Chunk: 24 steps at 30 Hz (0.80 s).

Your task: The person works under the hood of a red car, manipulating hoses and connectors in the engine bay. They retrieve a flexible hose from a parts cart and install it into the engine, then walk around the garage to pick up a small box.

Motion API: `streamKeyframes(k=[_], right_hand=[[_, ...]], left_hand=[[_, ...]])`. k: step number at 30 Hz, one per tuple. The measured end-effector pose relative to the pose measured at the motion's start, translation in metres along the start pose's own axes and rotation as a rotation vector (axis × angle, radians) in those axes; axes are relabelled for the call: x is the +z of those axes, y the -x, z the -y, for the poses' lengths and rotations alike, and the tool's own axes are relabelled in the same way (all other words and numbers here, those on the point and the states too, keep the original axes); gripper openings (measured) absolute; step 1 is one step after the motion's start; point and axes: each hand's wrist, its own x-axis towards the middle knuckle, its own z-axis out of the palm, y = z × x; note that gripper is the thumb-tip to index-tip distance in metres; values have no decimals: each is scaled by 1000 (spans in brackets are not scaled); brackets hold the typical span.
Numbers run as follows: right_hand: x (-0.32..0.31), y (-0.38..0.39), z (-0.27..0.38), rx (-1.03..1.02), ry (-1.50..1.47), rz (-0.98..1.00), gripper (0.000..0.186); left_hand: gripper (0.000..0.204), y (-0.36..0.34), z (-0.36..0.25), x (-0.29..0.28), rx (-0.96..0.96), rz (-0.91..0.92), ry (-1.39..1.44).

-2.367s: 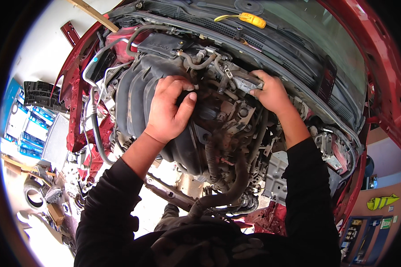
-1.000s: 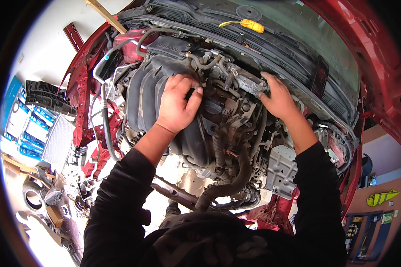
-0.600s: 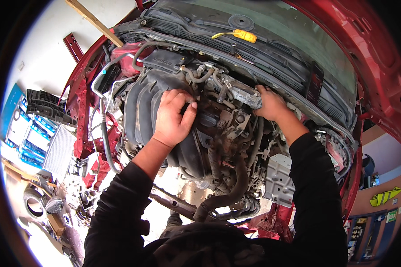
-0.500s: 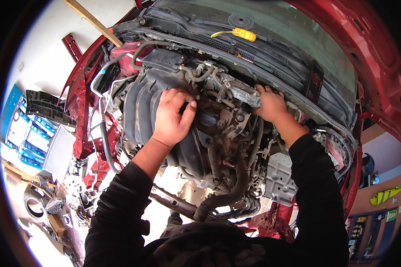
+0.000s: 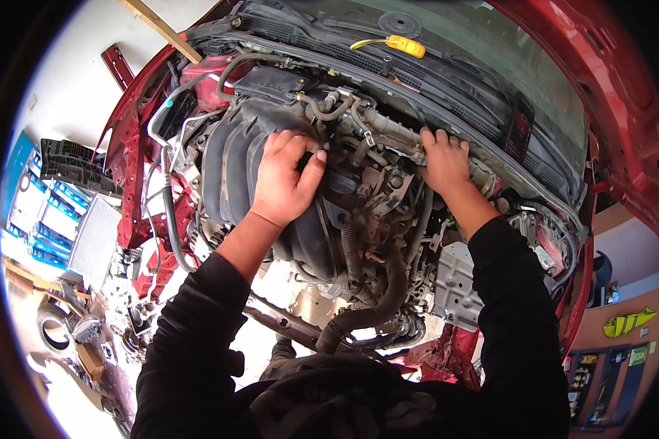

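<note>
My left hand (image 5: 287, 179) lies on the right edge of the ribbed black plastic intake manifold (image 5: 231, 161), fingers curled over it and thumb bent toward the index finger. At the back of the engine, my right hand (image 5: 447, 162) has its fingers bent over the end of a long grey metal part (image 5: 392, 130); the thumb side goes out of sight beneath. Between the hands are a dirty engine block with connectors, a hose (image 5: 326, 111) and a bracket. A thick black radiator hose (image 5: 373, 311) curves along the front.
On the cowl lie a yellow tool (image 5: 404, 46) and a dark phone-like device (image 5: 520, 128). A wooden stick (image 5: 161, 31) leans at the far left. The red hood (image 5: 600, 95) rises on the right. Loose parts and a tyre (image 5: 53, 327) cover the left floor.
The grey metal part by my right hand has tilted, showing a rounder side. My right hand has shifted slightly with it; my left hand stays on the manifold. The view has shifted a little.
</note>
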Motion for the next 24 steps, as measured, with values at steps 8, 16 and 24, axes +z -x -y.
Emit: streamKeyframes(k=[8, 16, 24], right_hand=[[-18, 15, -2, -53, -244, -85, 96], [-80, -3, 34, -449, -670, -242, 49], [-66, -37, 71, -293, -575, 27, 43]], left_hand=[[11, -1, 3, -2, 10, 2, 22], [11, 1, 7, -1, 20, -4, 14], [10, 0, 7, -2, 30, -8, 18]])
